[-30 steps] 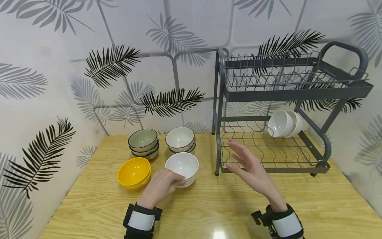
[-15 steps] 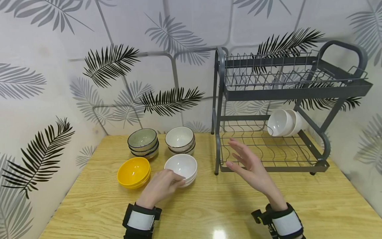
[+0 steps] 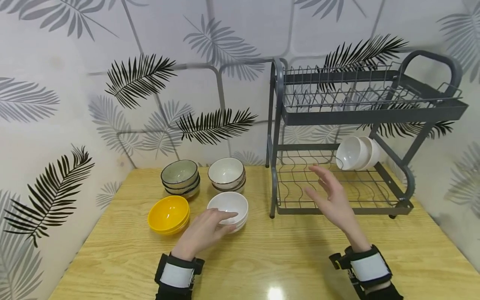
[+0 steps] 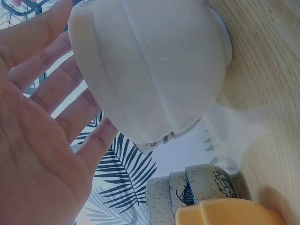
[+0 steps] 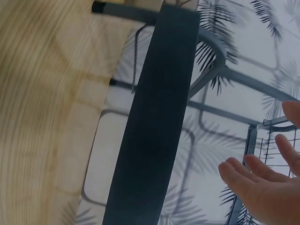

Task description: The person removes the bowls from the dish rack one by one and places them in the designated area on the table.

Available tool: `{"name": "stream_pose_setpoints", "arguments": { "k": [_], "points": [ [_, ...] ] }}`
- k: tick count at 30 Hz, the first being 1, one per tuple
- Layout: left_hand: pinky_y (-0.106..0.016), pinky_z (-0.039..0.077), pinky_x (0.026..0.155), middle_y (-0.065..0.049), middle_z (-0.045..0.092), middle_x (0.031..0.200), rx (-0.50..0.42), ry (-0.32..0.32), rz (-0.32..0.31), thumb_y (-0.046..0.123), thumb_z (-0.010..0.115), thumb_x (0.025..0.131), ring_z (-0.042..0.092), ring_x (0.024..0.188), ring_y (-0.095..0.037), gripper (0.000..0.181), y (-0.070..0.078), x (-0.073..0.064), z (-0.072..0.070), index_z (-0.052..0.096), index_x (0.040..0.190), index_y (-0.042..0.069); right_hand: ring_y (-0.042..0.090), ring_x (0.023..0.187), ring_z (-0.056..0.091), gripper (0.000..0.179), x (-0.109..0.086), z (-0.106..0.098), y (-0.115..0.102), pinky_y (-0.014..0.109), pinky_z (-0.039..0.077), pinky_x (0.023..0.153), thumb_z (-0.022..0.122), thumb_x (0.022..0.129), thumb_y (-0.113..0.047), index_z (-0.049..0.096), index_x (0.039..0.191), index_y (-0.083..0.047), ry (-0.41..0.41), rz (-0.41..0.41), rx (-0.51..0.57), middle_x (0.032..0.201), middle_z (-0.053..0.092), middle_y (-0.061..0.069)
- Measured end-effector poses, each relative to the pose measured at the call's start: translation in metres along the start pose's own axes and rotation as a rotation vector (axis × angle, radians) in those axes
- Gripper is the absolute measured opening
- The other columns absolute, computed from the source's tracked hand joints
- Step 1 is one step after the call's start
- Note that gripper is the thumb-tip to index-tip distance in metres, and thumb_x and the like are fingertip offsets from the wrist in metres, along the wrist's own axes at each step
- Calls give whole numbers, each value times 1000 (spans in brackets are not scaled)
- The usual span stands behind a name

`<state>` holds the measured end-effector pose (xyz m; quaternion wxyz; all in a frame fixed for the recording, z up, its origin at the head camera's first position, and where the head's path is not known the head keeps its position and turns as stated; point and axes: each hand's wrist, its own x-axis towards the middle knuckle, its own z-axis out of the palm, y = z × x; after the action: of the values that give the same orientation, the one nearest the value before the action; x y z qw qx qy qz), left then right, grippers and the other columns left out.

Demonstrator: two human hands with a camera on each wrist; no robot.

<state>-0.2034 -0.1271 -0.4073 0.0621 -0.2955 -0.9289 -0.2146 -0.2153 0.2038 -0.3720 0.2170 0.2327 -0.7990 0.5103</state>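
Note:
A nested stack of plain white bowls (image 3: pixel 234 204) stands on the wooden table, left of the rack. My left hand (image 3: pixel 204 231) is at its near side, fingers straight over the rim and thumb apart from them. From the left wrist, the same white bowls (image 4: pixel 154 70) appear side-on beyond the spread fingers (image 4: pixel 70 98); nothing is pinched. My right hand (image 3: pixel 331 200) hovers with extended fingers before the lower tier of the dark grey dish rack (image 3: pixel 345 211). It holds nothing. Two white bowls (image 3: pixel 350 154) lean on edge at that tier's right end.
Yellow bowls (image 3: pixel 168 214) are stacked left of my left hand. Behind them sit grey-green bowls (image 3: pixel 179 174) with dark rims, and brown-rimmed white bowls (image 3: pixel 226 171) stand behind the plain white stack. The rack's upper wire tier (image 3: pixel 337 98) overhangs the lower one. A patterned wall (image 3: pixel 187 96) closes the back.
My left hand's fingers have loosened from the white bowl's rim and straightened over it. My right hand has shifted rightward along the rack's front. The bowls stay in place.

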Motion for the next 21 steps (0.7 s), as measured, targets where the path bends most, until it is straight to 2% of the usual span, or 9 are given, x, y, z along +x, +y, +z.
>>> {"name": "stream_pose_setpoints", "arguments": {
  "k": [4,12,21],
  "points": [
    [-43,51,92,-3,69,116,-4,1,0,32,66,89,60,105,-19,36,1,0,-2,68,121,15,48,130,31,50,7,-13,8,69,31,101,63,86,9,46,133,11,51,2,-79,143,35,31],
    [-46,41,105,-3,69,116,-29,18,35,28,67,89,60,107,-19,35,0,0,-3,68,120,12,50,128,33,50,17,-31,22,71,34,96,64,84,5,49,131,8,83,42,-250,143,36,31],
    [-46,38,108,-2,69,115,-34,26,42,27,67,89,60,108,-19,34,0,0,-4,69,119,11,58,124,29,53,28,-54,25,77,27,94,61,88,-3,43,134,14,20,134,-396,143,30,38]
  ]
}}
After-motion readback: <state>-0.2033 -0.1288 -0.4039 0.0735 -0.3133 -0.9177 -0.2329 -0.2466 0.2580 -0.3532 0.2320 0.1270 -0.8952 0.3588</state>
